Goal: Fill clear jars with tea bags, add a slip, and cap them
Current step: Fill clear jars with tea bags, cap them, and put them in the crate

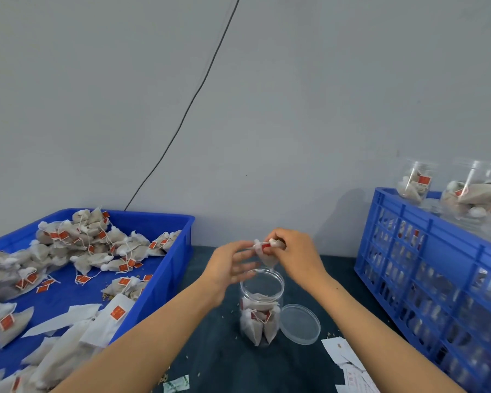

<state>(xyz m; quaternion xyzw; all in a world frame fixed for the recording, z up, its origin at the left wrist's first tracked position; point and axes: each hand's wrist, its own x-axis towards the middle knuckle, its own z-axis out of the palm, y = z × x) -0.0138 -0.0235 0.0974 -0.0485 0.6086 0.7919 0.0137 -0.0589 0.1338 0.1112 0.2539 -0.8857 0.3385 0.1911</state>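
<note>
Right hand (291, 252) grip pinches tea bag (267, 255) above jar (261, 306) rim; left hand (230, 265) slack.

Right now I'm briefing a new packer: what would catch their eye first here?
Mid-table, the right hand pinches a tea bag over the open clear jar; the left hand hovers open alongside. Its lid lies beside it. A blue tray heaped with tea bags sits left.
</note>
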